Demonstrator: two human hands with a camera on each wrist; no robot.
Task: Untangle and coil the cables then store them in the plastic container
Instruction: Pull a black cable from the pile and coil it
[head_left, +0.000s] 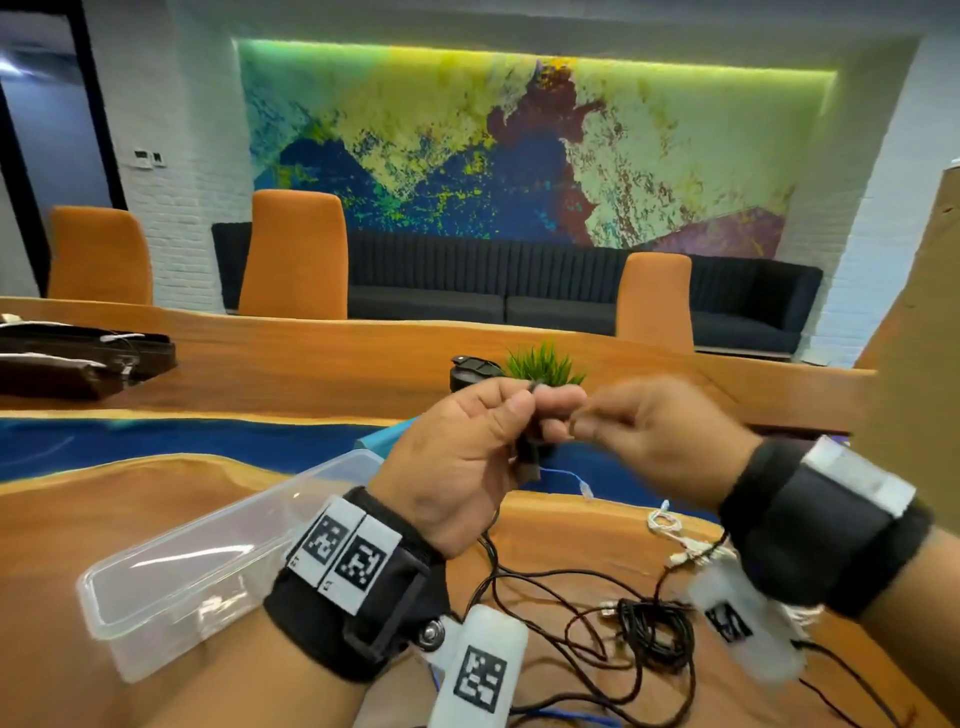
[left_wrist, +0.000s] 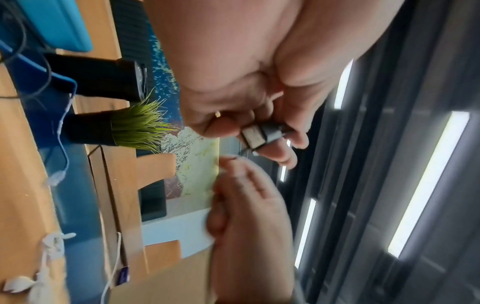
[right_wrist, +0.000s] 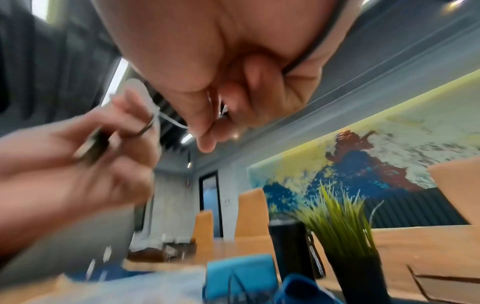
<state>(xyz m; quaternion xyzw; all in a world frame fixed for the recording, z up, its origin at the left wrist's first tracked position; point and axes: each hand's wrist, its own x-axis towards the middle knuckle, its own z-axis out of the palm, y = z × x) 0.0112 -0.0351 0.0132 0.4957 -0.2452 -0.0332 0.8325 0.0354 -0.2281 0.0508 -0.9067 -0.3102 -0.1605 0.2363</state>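
Both hands are raised above the wooden table (head_left: 130, 519). My left hand (head_left: 524, 410) pinches a black cable by its USB plug (left_wrist: 259, 135), and the cable hangs down past the wrist. My right hand (head_left: 576, 423) is close beside it, thumb and forefinger pinching a thin stretch of the same cable (right_wrist: 174, 121). A loose tangle of black cables (head_left: 639, 623) lies on the table under my right wrist. A white cable (head_left: 670, 525) and a thin blue cable (head_left: 566, 475) lie nearby. The clear plastic container (head_left: 208, 561) stands open to the left, below my left wrist.
A small potted grass plant (head_left: 543, 364) and a black bottle (head_left: 470, 371) stand just beyond my hands. A blue lid (head_left: 379, 441) lies behind the container. A cardboard box (head_left: 914, 364) rises at the right, and dark bags (head_left: 78, 358) sit far left.
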